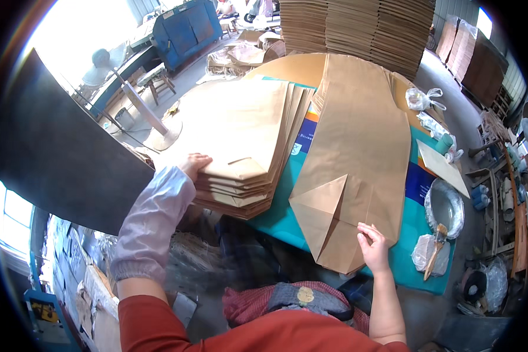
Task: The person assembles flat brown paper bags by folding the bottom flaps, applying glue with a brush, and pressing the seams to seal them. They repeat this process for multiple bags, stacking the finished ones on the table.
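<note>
Red sleeve and a patterned apron at the lower edge, closest to the lens. From there both forearms reach out over the counter (434,267), which is covered in teal sheeting.

Right hand (374,242): fingers loosely curled, tips pressing on the lower edge of a flat brown paper bag (358,146) lying lengthwise in front of the person. It pins rather than grips. The bag's bottom end (325,220) is already folded into a pointed diamond, creases sharp; no glue is visible on it from here.

Left hand (195,164): in a pale sleeve cover, fingers bent over the near corner of a stack of bags (246,146), resting on the top one. Whether it pinches a sheet, cannot tell.

The stack's bags show folded bottoms like this one, so a good many look done. Judging by that, the single bag is mid-process.

To the right: foil-lined dish (444,206), brush (435,249) just below it. Tall piles of flat brown sheets (358,26) far back suggest plenty left.
</note>
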A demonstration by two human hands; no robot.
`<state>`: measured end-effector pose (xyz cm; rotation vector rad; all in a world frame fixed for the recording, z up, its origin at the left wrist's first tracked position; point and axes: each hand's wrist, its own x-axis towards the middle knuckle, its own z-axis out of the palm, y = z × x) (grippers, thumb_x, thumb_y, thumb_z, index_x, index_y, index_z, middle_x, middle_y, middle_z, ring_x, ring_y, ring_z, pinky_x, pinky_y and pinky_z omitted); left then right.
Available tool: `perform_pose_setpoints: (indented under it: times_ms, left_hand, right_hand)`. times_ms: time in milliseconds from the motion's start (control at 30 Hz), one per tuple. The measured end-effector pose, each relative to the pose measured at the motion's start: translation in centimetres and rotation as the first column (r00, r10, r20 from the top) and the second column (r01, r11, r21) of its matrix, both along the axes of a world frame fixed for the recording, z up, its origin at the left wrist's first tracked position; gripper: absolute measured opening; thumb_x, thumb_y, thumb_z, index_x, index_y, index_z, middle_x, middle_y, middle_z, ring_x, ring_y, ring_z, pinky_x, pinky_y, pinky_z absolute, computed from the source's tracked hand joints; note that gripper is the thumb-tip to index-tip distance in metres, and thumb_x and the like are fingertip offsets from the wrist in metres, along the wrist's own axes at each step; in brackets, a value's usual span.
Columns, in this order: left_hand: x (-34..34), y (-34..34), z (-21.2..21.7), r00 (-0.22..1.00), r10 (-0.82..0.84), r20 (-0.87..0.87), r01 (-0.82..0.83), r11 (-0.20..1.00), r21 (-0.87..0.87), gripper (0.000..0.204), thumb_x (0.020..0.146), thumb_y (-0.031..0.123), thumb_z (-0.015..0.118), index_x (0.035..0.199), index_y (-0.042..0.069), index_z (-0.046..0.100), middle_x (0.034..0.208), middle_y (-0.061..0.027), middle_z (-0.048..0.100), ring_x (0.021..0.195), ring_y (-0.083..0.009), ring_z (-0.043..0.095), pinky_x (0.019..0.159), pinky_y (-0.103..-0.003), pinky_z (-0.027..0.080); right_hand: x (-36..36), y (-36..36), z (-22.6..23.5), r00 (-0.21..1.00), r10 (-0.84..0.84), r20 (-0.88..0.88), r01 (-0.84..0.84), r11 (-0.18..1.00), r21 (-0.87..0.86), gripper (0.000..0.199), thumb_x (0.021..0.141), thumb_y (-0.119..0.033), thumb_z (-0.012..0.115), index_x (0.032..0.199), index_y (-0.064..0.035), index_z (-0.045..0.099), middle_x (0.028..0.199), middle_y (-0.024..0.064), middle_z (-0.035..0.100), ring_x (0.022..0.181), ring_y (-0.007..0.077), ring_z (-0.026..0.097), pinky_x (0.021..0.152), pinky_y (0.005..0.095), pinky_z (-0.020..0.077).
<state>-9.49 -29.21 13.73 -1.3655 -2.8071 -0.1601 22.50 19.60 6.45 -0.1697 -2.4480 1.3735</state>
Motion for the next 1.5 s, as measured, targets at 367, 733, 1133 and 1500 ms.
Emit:
perform_pose_setpoints:
  times_ms: [367, 733, 1133, 1500]
  left_hand:
    - [10.0, 13.2, 7.2, 0.977, 0.189, -0.096, -0.2, 0.972, -0.121, 0.067, 0.061, -0.007, 0.055, 0.127, 0.002, 0.054, 0.126, -0.0158, 0.058, 0.137, -0.0352, 0.033, 0.112, -0.05, 0.026]
    - [8.4, 35.9, -11.6, 0.881, 0.238, 0.409, -0.275, 0.961, 0.033, 0.059, 0.063, 0.026, 0.084, 0.112, 0.006, 0.059, 0.104, -0.0162, 0.065, 0.099, -0.0315, 0.062, 0.086, -0.036, 0.05]
    - [11.1, 35.1, -7.8, 0.981, 0.154, 0.122, -0.046, 0.784, -0.619, 0.021, 0.08, 0.016, 0.062, 0.099, 0.014, 0.072, 0.105, -0.0068, 0.069, 0.104, -0.0229, 0.065, 0.08, -0.035, 0.054]
    - [16.3, 30.7, -9.8, 0.971, 0.003, 0.24, 0.034, 0.988, -0.148, 0.104, 0.072, 0.054, 0.066, 0.141, -0.013, 0.027, 0.149, -0.0299, 0.024, 0.142, -0.0391, 0.02, 0.118, -0.044, 0.016]
  right_hand:
    - [2.0, 4.0, 3.4, 0.996, -0.089, 0.008, 0.088, 0.992, 0.088, 0.028, 0.078, -0.004, 0.07, 0.105, 0.0027, 0.065, 0.101, 0.0126, 0.063, 0.09, 0.0232, 0.062, 0.081, 0.0322, 0.0501]
    - [-5.7, 8.4, -2.6, 0.907, -0.272, 0.322, 0.104, 0.884, 0.455, 0.045, 0.068, -0.023, 0.081, 0.102, -0.0013, 0.061, 0.106, 0.0153, 0.062, 0.099, 0.0327, 0.06, 0.084, 0.0395, 0.0493]
    - [-4.3, 9.8, -2.2, 0.969, 0.126, 0.214, -0.249, 0.49, 0.835, 0.007, 0.075, -0.008, 0.054, 0.071, -0.0088, 0.059, 0.073, 0.0061, 0.058, 0.077, 0.0219, 0.061, 0.069, 0.0343, 0.0504]
    - [-2.0, 1.3, -3.8, 0.928, -0.009, 0.372, -0.238, 0.753, 0.613, 0.101, 0.078, -0.051, 0.067, 0.146, 0.0064, 0.02, 0.153, 0.0235, 0.023, 0.143, 0.0336, 0.021, 0.118, 0.0428, 0.0158]
